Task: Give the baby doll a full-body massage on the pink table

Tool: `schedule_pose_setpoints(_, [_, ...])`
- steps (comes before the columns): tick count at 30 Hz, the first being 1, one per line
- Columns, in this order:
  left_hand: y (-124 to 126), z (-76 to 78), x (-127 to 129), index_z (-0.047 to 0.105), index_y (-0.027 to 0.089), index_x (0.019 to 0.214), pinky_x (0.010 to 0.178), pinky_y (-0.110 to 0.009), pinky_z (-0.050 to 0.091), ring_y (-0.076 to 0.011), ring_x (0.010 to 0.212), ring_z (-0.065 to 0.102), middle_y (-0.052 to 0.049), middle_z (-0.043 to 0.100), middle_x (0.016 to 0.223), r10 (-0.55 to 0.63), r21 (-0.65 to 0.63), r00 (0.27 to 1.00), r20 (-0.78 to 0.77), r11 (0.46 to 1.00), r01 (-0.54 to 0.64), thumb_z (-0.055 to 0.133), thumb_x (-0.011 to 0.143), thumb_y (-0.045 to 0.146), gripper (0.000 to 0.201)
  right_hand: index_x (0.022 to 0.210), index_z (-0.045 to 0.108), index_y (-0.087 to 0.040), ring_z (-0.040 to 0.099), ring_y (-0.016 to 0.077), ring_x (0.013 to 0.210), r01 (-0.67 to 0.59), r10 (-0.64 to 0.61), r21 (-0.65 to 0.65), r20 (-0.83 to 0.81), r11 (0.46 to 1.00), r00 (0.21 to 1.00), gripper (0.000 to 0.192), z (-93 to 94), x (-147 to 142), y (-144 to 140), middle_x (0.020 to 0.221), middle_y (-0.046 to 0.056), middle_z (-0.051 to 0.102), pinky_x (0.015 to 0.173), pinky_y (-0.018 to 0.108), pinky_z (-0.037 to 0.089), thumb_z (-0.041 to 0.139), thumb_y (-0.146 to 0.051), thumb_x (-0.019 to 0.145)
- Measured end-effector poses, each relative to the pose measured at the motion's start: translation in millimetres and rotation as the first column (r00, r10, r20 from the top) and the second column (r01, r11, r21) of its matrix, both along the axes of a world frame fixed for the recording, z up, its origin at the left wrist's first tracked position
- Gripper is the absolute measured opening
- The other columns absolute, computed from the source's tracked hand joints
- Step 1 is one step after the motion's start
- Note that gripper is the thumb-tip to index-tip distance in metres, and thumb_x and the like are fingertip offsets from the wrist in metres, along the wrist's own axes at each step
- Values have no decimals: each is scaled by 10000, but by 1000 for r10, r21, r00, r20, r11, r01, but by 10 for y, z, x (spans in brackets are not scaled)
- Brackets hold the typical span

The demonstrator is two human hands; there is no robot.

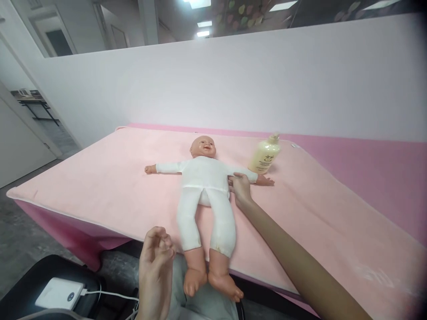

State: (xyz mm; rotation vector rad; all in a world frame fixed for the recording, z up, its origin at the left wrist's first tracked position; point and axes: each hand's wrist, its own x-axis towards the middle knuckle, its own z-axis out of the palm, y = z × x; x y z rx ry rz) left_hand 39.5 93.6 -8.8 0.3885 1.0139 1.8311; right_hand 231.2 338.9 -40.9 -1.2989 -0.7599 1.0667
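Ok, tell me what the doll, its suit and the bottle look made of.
Doll: glossy moulded plastic or vinyl, highlights on its head. Suit: soft white fabric, matte, creased under the right hand. Bottle: cream plastic, likely, slightly shiny.

Broad stretches of the pale pink towel-covered table (100, 178) are being left open on both sides of the white-suited plastic baby doll (203, 186); passage behind its arm is being blocked by a cream pump lotion bottle (265, 155).

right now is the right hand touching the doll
Touching: the head view shows the right hand with fingertips pressed on the doll at its side, under its arm.
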Motion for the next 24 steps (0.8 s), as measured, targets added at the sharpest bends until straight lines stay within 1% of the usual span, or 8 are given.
schedule_pose_setpoints(4, [-91,-121,-55,675,265,974,862,-196,507,-140,976,603,-13,617,998,-54,87,975,-215,993,75,723,708,156,291,1105,389,-206,556,102,573,47,-48,-22,-64,999,997,513,15,0,1,742,-34,554,425,190,459,482,-85,616])
schedule_pose_setpoints(6, [-129,-218,-108,677,283,1022,965,-252,485,-176,1105,586,-21,632,1093,-66,154,892,-446,977,150,634,768,133,297,1155,342,-217,609,121,648,110,-113,-33,-107,993,988,561,25,-7,0,814,-17,564,432,199,482,473,-81,626])
schedule_pose_setpoints(10, [-160,-483,-205,622,302,1195,1066,-360,430,-206,1233,528,-46,603,1250,-39,131,418,-908,920,370,437,840,59,468,1209,284,-247,655,132,718,228,-224,15,-125,974,966,633,24,-8,26,974,19,570,433,205,496,475,-80,628])
schedule_pose_setpoints(13, [-139,-678,-193,542,254,1313,1101,-436,394,-243,1328,446,-98,502,1392,106,128,75,-992,890,438,407,829,41,545,1198,260,-252,632,128,595,279,-274,13,-149,960,950,621,0,24,80,885,-2,574,370,197,429,471,-90,637])
schedule_pose_setpoints(15, [-102,-759,-142,498,203,1353,1130,-483,345,-267,1371,394,-131,464,1434,238,176,-90,-967,880,440,434,820,46,559,1123,275,-255,630,135,563,304,-293,26,-193,952,936,550,-16,51,117,791,-34,550,345,186,381,475,-97,635])
schedule_pose_setpoints(17, [-44,-781,-73,511,177,1330,1142,-536,300,-298,1367,400,-152,495,1413,318,218,-173,-932,875,433,526,821,104,515,996,293,-257,648,146,584,326,-302,65,-240,943,923,445,-22,71,139,735,-55,513,350,181,377,491,-109,626])
schedule_pose_setpoints(20, [70,-736,34,629,216,1156,1104,-618,310,-368,1280,495,-157,602,1298,310,249,-67,-949,859,448,709,750,251,415,865,290,-254,633,142,549,365,-333,86,-261,927,906,354,-14,78,145,689,-64,492,355,189,378,511,-137,615])
schedule_pose_setpoints(24, [207,-587,174,698,332,937,949,-608,457,-322,855,707,-50,747,828,289,455,369,-883,719,526,597,792,244,197,875,363,-233,645,149,589,432,-399,40,-315,901,861,307,-10,96,170,733,-21,561,378,198,395,505,-139,620])
